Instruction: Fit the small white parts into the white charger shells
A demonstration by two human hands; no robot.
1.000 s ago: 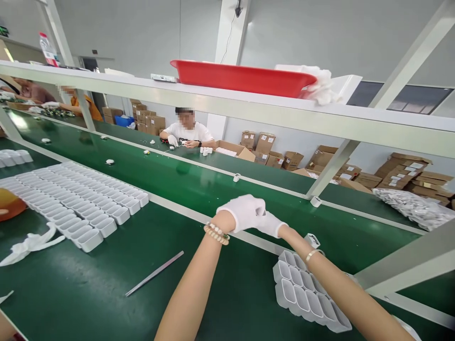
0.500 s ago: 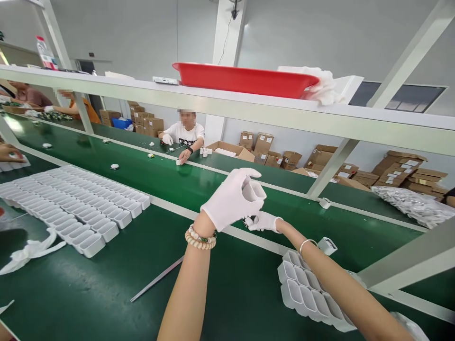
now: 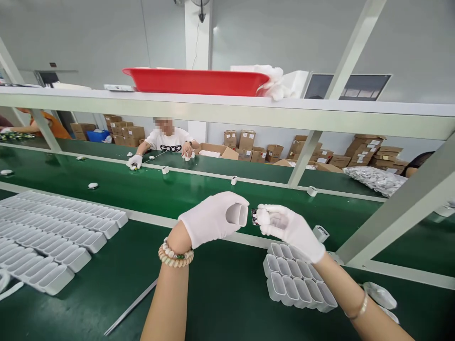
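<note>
My left hand, in a white glove, is closed round a hollow white plastic housing whose open end faces right. Just to its right, my gloved right hand pinches a small white part with a dark circuit board at its left end. A narrow gap separates board and housing. Below my right wrist stand rows of empty white housings, their openings upward. A larger block of similar housings covers the left of the bench. Metal tweezers lie beside my left forearm.
A green conveyor belt crosses ahead, carrying several small white parts. Overhead runs a shelf with a red tray; a slanted post stands at right. Across the belt a co-worker handles parts.
My left hand has lowered and turned the housing's opening right. My right hand has come up beside it with the board. The view has swung right, and the co-worker's hands have moved.
</note>
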